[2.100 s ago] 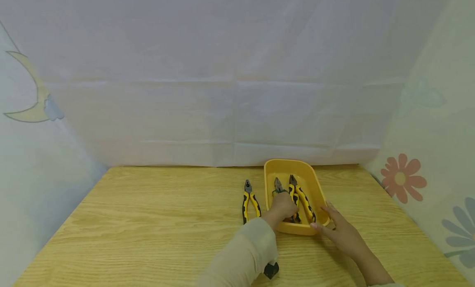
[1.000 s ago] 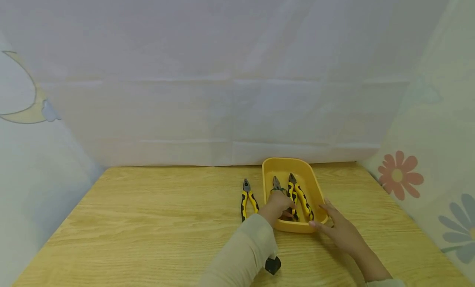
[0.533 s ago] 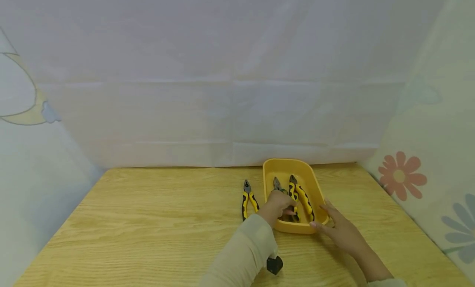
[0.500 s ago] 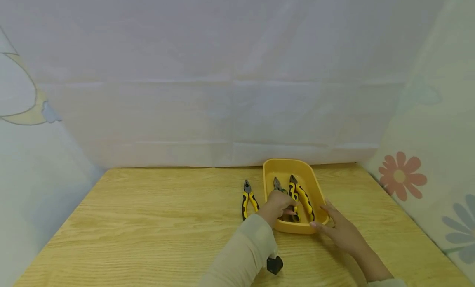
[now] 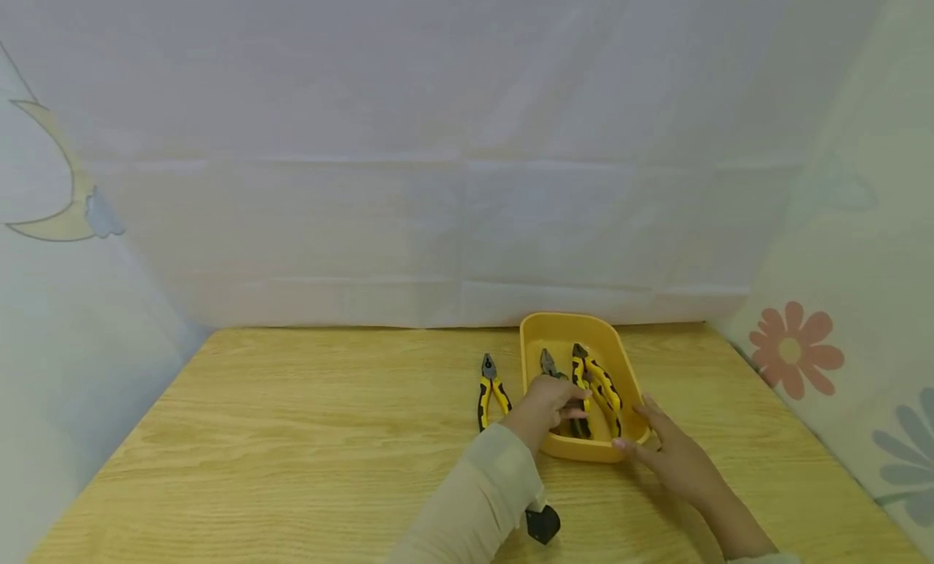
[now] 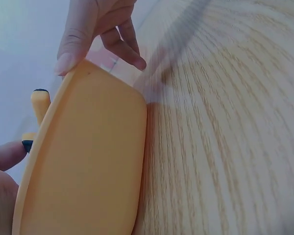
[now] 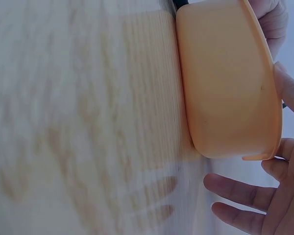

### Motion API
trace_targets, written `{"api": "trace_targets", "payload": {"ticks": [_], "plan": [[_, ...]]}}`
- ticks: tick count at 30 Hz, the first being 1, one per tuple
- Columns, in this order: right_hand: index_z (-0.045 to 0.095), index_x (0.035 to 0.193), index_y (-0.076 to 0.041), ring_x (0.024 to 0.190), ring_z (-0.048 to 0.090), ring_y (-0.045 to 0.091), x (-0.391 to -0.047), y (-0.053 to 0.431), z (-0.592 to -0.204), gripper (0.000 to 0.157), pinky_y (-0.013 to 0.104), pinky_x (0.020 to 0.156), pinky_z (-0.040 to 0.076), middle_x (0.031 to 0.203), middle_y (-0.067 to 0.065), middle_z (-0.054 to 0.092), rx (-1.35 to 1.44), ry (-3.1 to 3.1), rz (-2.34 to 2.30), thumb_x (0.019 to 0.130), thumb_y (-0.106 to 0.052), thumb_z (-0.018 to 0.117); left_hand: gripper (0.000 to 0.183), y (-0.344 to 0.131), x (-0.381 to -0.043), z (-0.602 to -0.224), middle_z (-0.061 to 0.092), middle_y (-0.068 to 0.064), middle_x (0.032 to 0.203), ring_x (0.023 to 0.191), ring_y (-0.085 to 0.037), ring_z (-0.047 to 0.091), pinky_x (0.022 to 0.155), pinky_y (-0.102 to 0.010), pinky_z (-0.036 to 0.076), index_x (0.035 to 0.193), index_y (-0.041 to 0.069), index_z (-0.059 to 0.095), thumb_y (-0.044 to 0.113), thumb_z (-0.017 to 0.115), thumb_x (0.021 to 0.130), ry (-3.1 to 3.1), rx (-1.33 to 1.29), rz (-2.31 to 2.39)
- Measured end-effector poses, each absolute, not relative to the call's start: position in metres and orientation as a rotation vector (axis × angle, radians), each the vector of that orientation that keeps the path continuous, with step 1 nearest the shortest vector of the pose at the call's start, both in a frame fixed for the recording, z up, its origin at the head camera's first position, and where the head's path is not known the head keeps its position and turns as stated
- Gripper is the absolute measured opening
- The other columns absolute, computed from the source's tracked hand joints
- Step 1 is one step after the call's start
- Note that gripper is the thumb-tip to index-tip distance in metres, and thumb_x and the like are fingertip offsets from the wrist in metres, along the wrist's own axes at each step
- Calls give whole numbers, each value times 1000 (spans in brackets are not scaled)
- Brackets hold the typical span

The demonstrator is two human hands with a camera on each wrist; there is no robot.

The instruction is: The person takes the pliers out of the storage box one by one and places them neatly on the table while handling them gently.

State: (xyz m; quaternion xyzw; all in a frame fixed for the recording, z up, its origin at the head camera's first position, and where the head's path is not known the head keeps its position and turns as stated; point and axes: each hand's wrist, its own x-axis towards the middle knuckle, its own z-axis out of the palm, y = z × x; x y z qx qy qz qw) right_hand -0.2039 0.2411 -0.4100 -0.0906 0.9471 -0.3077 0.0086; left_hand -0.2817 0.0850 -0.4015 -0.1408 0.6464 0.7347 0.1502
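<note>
A yellow tray [image 5: 572,450] stands toward the back right of the wooden table, holding several pliers. My left hand [image 5: 543,406] reaches into it and pinches a handle of the yellow-and-black pliers [image 5: 580,386]. In the left wrist view, a fingertip meets a black-tipped yellow handle [image 6: 40,105] above the rim. Pliers with a dark green grip [image 5: 548,363] lie mostly hidden beneath the same hand. My right hand [image 5: 674,459] holds the tray's near right corner, thumb on the rim; two other fingers [image 7: 240,191] extend free of the wall.
Another pair of yellow-and-black pliers [image 5: 488,390] lies on the table [image 5: 292,434] left of the tray, its handle ends partly behind my left sleeve [image 5: 481,491]. A black block [image 5: 542,525] shows under that wrist. A white sheet [image 5: 365,224] hangs behind the table's back edge.
My left hand has shifted slightly right, and the yellow-and-black handles inside the tray have turned. The right hand keeps its hold on the corner; the pliers outside lie as before.
</note>
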Motion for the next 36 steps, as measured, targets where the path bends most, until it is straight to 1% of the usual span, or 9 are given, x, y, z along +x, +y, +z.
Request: {"api": "trace_targets", "payload": {"ticks": [8,13,17,20,25,28,31,33,36], "plan": [[28,132,1,112,28,50,-205,239,-409,74,63,80,31,139,23,9,-278,2970,-980,82,-48,50,7,79,-276,-394,57,-11,74,61,-23,60,56,-27,52,78,-2,61,-2,66,73,1859,-376,2157],[28,133,1,113,26,49,-205,238,-410,74,62,81,32,140,22,7,-264,2955,-996,82,-48,50,6,76,-270,-392,56,-9,74,55,-21,59,56,-28,52,77,-1,60,0,65,74,1907,-327,2154],[27,133,1,114,25,50,-204,237,-411,74,63,81,30,140,22,7,-266,2964,-989,82,-48,50,15,73,-265,-393,54,-10,81,66,-26,60,57,-28,52,89,-3,60,0,64,74,1857,-293,2200],[27,133,1,114,23,50,-203,236,-409,74,65,81,27,140,22,7,-274,2981,-977,82,-48,50,28,71,-262,-390,54,-12,88,74,-29,59,59,-28,52,101,-4,58,0,65,74,1788,-291,2250],[28,132,1,116,21,49,-203,236,-406,73,65,82,26,139,22,8,-277,2981,-979,82,-48,50,45,69,-256,-386,47,-23,113,83,-29,56,63,-33,52,116,-9,48,-4,63,74,1685,-269,2341],[29,131,2,117,19,49,-202,235,-405,73,65,83,25,139,23,8,-274,2971,-987,82,-48,50,48,66,-252,-384,38,-25,124,84,-29,56,61,-31,52,118,-11,44,-6,63,74,1659,-240,2366],[29,131,3,117,19,49,-202,235,-405,74,65,84,25,139,23,8,-267,2969,-995,82,-48,50,49,64,-250,-385,38,-24,125,82,-29,57,60,-30,52,118,-12,43,-5,63,74,1669,-205,2362],[29,131,2,116,20,49,-202,235,-406,74,64,83,26,139,23,8,-259,2971,-995,82,-48,50,49,62,-248,-386,37,-24,127,84,-29,57,61,-30,52,119,-13,42,-4,62,75,1681,-171,2358],[28,132,2,114,25,49,-203,235,-407,75,63,81,31,140,22,8,-248,2975,-996,81,-49,50,50,59,-245,-387,40,-24,124,81,-29,59,62,-30,52,120,-12,41,-1,62,76,1703,-140,2339]]}}
